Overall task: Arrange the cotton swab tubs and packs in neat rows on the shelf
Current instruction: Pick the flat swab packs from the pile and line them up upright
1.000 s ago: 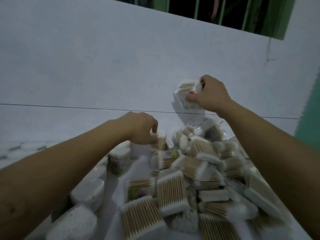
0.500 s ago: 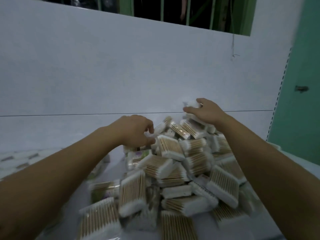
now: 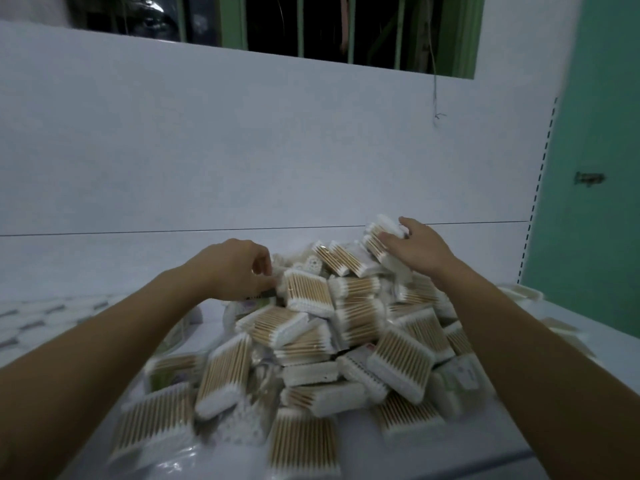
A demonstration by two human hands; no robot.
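Observation:
A loose heap of clear cotton swab packs with wooden sticks and white tips lies on the white shelf. My right hand rests at the heap's far top, fingers laid over one pack that leans there. My left hand is at the heap's left edge with fingers curled, its fingertips against a pack; whether it pinches that pack is hidden. Round white tubs show blurred at the far left.
A white back panel rises behind the shelf. A green wall with a small latch stands at the right. More packs lie at the right edge of the shelf. A barred window is above.
My right hand came down from the raised position and set its pack on top of the heap. The camera view turned to the right, so the tubs slid out to the left edge.

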